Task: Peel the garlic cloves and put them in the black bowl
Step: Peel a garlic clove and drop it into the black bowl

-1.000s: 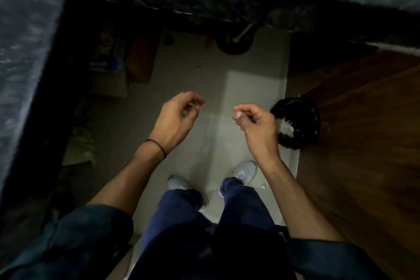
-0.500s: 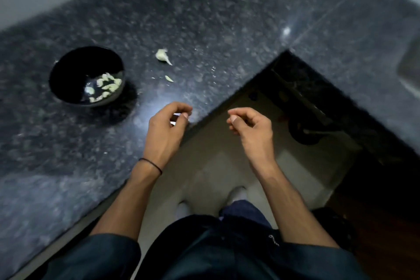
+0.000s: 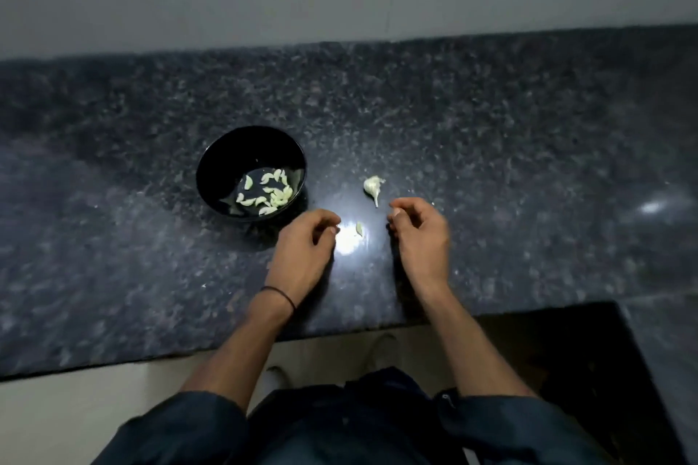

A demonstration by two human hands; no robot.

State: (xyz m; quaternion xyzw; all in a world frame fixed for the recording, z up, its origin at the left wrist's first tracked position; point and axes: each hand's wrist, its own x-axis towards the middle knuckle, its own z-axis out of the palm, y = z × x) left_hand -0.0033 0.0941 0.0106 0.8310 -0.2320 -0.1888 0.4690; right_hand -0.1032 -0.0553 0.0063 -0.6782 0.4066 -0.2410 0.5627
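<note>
**Small clove, slick counter: where this can slip**

Both hands hover low over the counter (image 3: 491,147), apart from each other, not far in from its front edge. The left hand (image 3: 306,249) has thumb and forefinger nearly together; whether they pinch anything I cannot tell, as a glare (image 3: 347,242) sits right beside them. The right hand (image 3: 419,234) is loosely curled and shows nothing in it.

One loose clove (image 3: 359,228) lies on the counter between the two hands, at the rim of the glare. A larger garlic piece (image 3: 373,186) with a stalk lies just beyond it, toward the back edge. The bowl (image 3: 215,170) stands to the left of both, near the left hand, with a heap of peeled cloves (image 3: 270,192) in its bottom.

Likely risks:
- The clove is small and the stone polished, so a pinch from the side may shoot it toward the front edge and onto the floor.
- The glare hides its outline, and fingers may close beside it.
- The left hand is close to the bowl, so a careless sweep could knock the rim and shift or tip it.
- Loose skin may drop in with the peeled cloves if peeling happens over the bowl.
- The garlic piece may roll if it is brushed while reaching.
</note>
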